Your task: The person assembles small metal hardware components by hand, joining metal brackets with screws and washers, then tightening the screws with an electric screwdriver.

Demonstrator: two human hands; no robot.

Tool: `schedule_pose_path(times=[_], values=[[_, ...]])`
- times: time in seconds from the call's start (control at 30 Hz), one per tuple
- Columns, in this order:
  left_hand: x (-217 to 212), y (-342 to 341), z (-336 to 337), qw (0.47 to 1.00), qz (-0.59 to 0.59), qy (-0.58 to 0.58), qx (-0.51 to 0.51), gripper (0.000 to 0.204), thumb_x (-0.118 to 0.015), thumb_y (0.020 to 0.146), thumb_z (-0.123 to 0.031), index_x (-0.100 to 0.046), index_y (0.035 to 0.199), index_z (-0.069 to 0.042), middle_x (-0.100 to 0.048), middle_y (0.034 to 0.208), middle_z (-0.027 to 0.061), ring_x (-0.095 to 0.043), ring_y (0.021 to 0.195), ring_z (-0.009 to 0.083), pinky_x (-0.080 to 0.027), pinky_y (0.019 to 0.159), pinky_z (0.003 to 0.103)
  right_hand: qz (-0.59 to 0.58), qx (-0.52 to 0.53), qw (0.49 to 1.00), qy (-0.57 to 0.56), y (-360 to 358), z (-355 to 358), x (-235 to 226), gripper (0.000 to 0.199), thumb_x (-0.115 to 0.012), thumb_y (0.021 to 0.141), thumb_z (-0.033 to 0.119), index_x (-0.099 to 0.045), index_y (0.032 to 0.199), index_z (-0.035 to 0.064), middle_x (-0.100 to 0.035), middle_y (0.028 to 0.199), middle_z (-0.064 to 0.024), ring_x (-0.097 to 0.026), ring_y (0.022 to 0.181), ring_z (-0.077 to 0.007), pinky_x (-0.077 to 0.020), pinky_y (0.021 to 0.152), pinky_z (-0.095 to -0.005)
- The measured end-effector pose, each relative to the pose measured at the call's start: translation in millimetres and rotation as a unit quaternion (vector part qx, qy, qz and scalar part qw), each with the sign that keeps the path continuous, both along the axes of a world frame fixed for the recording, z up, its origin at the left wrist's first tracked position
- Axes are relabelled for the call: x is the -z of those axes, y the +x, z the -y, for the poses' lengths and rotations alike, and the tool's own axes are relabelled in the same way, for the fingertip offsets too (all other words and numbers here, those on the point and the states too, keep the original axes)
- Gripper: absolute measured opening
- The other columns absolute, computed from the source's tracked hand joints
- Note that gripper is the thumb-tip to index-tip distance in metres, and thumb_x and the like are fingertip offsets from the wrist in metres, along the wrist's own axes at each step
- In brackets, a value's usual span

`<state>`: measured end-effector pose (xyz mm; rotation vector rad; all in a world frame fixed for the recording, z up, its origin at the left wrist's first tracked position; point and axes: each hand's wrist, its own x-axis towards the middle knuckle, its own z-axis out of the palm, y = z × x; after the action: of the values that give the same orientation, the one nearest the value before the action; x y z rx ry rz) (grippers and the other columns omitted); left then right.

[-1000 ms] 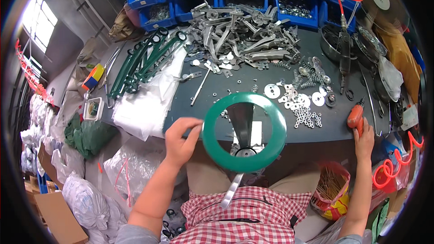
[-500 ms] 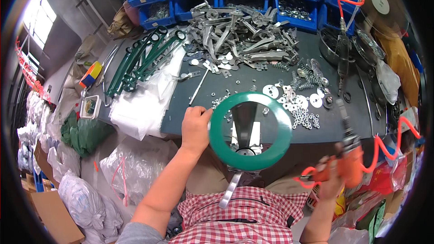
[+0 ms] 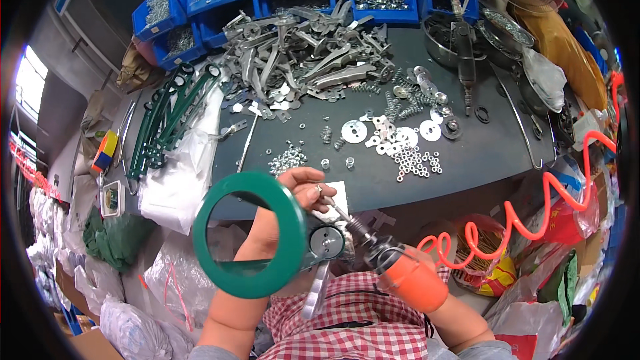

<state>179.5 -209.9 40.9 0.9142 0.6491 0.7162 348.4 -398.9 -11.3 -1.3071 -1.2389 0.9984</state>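
Observation:
My left hand (image 3: 301,185) is raised at the table's front edge, thumb and fingers pinching a small metal piece (image 3: 319,189) too small to name. Its fingertips meet the tip of an orange air screwdriver (image 3: 415,281). That tool slants up from my right, and my right hand is mostly hidden behind its body, gripping it. In front of my left wrist stands a green ring-ended part (image 3: 287,253), tilted, with a round metal disc (image 3: 327,242) at its pivot. A bare metal lever (image 3: 316,292) hangs from the pivot over my checked apron (image 3: 353,323).
Metal levers (image 3: 300,60) lie heaped at mid-table, with nuts (image 3: 417,162), springs (image 3: 400,103) and washers (image 3: 354,132) nearer. Green parts (image 3: 170,117) rest on white plastic at left. Blue bins (image 3: 380,1) line the back. A coiled orange hose (image 3: 510,217) runs along the right.
The screwdriver has come from the right to my left fingertips. The green ring has shifted left and tilted. My left fingers now pinch a small metal piece. The whole view has swung.

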Motion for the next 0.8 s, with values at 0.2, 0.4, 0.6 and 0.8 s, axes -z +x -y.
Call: schedule_pose_path(times=[0.2, 0.4, 0.6, 0.8], values=[[21.3, -5.0, -6.5, 0.987, 0.128, -0.080, 0.059, 0.015, -0.059, 0.081, -0.007, -0.056, 0.095, -0.001, -0.062, 0.086, 0.0174, -0.060, 0.073, 0.0251, -0.051, 0.063, 0.031, 0.084, 0.045, 0.983, 0.159, -6.9, -13.7, -12.2, 0.048, -0.073, 0.063, 0.007, -0.054, 0.106, -0.0013, -0.059, 0.075, -0.0071, -0.058, 0.064, -0.0172, -0.0460, 0.055, -0.0257], [24.5, -4.6, -9.6, 0.975, 0.188, -0.076, 0.095, 0.014, -0.062, 0.080, -0.007, -0.056, 0.090, -0.001, -0.062, 0.084, 0.0174, -0.059, 0.072, 0.0269, -0.051, 0.060, 0.031, -0.043, 0.015, 0.999, 0.010, -13.9, -1.0, 2.1, 0.051, -0.073, 0.063, 0.006, -0.053, 0.110, 0.0018, -0.059, 0.074, -0.0070, -0.058, 0.064, -0.0167, -0.0455, 0.053, -0.0256], [23.0, -10.2, -15.1, 0.978, 0.179, -0.016, 0.104, 0.012, -0.062, 0.079, -0.007, -0.055, 0.087, -0.002, -0.062, 0.081, 0.0169, -0.060, 0.076, 0.0290, -0.050, 0.070, 0.040, 0.060, 0.027, 0.982, 0.176, -14.1, -15.7, -2.4, 0.049, -0.072, 0.062, 0.006, -0.054, 0.107, 0.0004, -0.059, 0.074, -0.0069, -0.058, 0.063, -0.0167, -0.0456, 0.053, -0.0256], [43.4, -13.0, -16.7, 0.968, 0.203, 0.010, 0.149, 0.022, -0.066, 0.078, -0.021, -0.056, 0.087, -0.004, -0.062, 0.088, 0.0178, -0.059, 0.084, 0.0283, -0.047, 0.074, 0.041, 0.051, 0.022, 0.983, 0.172, -19.8, -13.2, 1.9, 0.049, -0.073, 0.062, 0.008, -0.054, 0.106, -0.0016, -0.058, 0.073, -0.0071, -0.057, 0.062, -0.0168, -0.0453, 0.052, -0.0257]])
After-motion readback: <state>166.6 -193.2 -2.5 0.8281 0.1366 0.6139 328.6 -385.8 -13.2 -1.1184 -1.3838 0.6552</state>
